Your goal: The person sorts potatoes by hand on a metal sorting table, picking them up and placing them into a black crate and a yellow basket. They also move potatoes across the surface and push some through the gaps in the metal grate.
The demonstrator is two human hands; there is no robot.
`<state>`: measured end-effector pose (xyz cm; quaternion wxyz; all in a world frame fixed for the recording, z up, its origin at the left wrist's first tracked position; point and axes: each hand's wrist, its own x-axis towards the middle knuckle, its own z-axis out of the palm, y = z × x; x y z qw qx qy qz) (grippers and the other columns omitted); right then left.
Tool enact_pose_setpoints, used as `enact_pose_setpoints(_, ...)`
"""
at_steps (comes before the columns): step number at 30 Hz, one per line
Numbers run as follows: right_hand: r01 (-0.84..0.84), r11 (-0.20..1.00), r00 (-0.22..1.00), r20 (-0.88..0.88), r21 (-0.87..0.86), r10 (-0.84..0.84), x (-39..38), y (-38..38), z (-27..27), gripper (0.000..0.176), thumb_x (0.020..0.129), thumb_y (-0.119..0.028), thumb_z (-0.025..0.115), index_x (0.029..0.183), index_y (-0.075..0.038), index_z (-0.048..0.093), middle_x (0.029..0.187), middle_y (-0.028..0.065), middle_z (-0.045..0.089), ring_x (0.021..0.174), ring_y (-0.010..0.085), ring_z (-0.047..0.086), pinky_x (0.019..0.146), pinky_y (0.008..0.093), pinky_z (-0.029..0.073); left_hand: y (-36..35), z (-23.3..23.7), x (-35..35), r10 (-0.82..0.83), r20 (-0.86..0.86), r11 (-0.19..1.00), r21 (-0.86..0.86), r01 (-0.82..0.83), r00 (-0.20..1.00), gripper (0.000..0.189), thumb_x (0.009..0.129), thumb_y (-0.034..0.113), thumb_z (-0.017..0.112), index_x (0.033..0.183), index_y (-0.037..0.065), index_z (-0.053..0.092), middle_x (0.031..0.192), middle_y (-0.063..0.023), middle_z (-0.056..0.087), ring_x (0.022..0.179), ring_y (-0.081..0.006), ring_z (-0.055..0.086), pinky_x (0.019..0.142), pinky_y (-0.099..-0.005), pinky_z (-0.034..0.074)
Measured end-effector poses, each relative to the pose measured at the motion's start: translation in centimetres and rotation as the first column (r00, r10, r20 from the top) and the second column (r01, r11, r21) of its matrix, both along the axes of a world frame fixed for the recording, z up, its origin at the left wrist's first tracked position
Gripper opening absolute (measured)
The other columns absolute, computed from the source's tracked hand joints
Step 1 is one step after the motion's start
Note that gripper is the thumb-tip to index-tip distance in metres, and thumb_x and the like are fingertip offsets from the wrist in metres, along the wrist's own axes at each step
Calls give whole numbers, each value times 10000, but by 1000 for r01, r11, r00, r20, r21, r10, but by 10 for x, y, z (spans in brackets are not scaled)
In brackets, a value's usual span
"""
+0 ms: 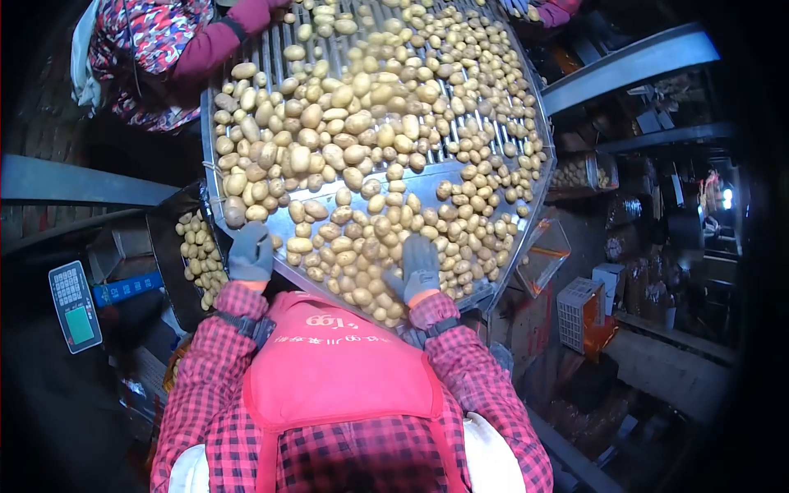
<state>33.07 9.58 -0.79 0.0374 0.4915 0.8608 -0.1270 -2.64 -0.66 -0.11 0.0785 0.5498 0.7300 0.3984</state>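
Many potatoes (353, 148) lie over a metal sorting table (436, 177) with a slatted far part. My left hand (251, 252), in a grey glove, rests at the table's near left edge beside the potatoes; its fingers look bent, and whether they hold anything is hidden. My right hand (417, 269), also gloved in grey, lies among the potatoes near the front edge. Its fingers point forward and the thumb is spread to the left, with nothing gripped.
A crate of potatoes (200, 255) stands below the left edge, near a scale display (76, 306). One co-worker (156, 57) stands at the far left; another's sleeve (557, 11) shows at the top. Metal beams (633, 70) flank the table. A white basket (580, 312) is at right.
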Motion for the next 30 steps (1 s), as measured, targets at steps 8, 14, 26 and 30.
enact_pose_setpoints(8, 233, 962, 948, -253, 143, -192, 49, 33, -24, 214, 926, -235, 629, 1035, -73, 717, 1046, 165, 711, 976, 396, 662, 869, 490, 524, 52, -17, 13, -232, -153, 771, -631, 86, 960, 199, 908, 261, 629, 1001, 119, 734, 1041, -139, 698, 971, -361, 674, 859, -450, 539)
enact_pose_setpoints(14, 359, 928, 918, 143, 98, -370, 57, 101, -49, 220, 954, -228, 568, 954, -80, 730, 970, 155, 716, 917, 366, 670, 824, 471, 528, 52, -16, 12, -220, -145, 775, -627, 82, 965, 203, 908, 244, 637, 1012, 96, 728, 1030, -158, 689, 975, -359, 669, 865, -452, 533)
enact_pose_setpoints(26, 218, 972, 967, -155, 87, -203, 78, 66, -49, 231, 925, -240, 588, 1025, -87, 729, 994, 153, 736, 971, 372, 691, 828, 482, 549, 51, -19, 10, -251, -134, 820, -556, 137, 959, 154, 906, 227, 640, 938, 90, 704, 955, -146, 675, 924, -363, 657, 824, -460, 521)
enact_pose_setpoints(30, 506, 828, 843, 61, 243, -534, 162, 122, -83, 225, 945, -198, 566, 1061, -88, 725, 1084, 135, 736, 1017, 318, 704, 881, 452, 551, 51, -18, 11, -249, -115, 835, -529, 152, 962, 145, 908, 212, 632, 922, 87, 705, 954, -148, 676, 917, -364, 655, 821, -465, 519)
